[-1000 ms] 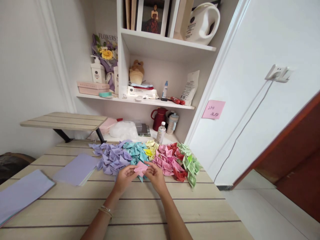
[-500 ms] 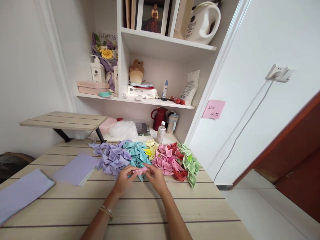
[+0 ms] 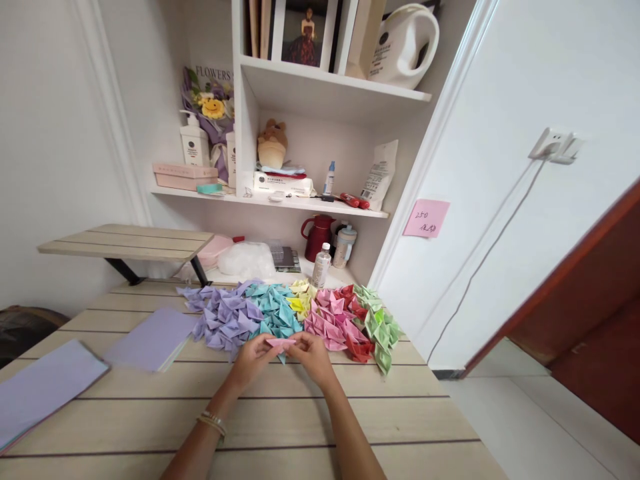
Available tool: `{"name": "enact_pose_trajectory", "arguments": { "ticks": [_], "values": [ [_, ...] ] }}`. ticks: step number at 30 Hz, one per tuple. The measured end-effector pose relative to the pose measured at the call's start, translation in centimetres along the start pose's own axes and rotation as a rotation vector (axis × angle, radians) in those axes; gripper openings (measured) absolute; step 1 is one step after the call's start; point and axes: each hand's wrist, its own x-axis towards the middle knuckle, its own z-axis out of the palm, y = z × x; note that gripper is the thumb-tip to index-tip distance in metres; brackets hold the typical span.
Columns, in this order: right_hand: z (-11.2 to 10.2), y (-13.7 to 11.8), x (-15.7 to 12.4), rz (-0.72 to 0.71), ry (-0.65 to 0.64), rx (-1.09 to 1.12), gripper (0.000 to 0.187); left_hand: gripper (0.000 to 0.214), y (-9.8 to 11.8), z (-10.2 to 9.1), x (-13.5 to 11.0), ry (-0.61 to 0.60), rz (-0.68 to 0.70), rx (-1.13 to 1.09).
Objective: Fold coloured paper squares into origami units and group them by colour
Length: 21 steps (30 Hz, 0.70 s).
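Observation:
Between both hands is a small piece of folded pink paper (image 3: 281, 343), pinched at its two ends. My left hand (image 3: 253, 357) grips its left end, with a bracelet on the wrist. On the other side my right hand (image 3: 311, 357) pinches the right end. Just beyond the hands lie heaps of folded paper boats, sorted by colour: purple boats (image 3: 227, 320), blue boats (image 3: 274, 308), yellow boats (image 3: 301, 301), pink boats (image 3: 331, 319), red boats (image 3: 360, 349) and green boats (image 3: 383, 333). Fingers partly hide the pink paper's ends.
Purple paper sheets (image 3: 153, 339) and another paper stack (image 3: 47, 392) lie on the left of the wooden table (image 3: 260, 427). A small raised stand (image 3: 125, 240) is behind them. A clear bottle (image 3: 321, 267) and a red jug (image 3: 318, 238) stand behind the boats.
The pink paper has turned slightly and shows a longer, flatter edge. The raised fingers of both hands have come down onto it. Everything on the table stays put.

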Motion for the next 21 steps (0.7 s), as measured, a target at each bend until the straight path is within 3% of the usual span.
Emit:
{"name": "enact_pose_trajectory", "arguments": {
  "ticks": [8, 15, 21],
  "values": [
    [0.04, -0.84, -0.11, 0.056, -0.032, 0.088, 0.033, 0.027, -0.67, -0.39, 0.34, -0.025, -0.011, -0.069],
    [0.30, -1.04, -0.23, 0.037, -0.104, 0.169, 0.032, 0.030, -0.79, -0.48, 0.71, 0.119, -0.031, -0.229],
    [0.74, -0.36, -0.20, -0.038, -0.042, 0.040, 0.027, 0.031, -0.57, -0.38, 0.68, 0.143, -0.040, -0.164]
  ]
}}
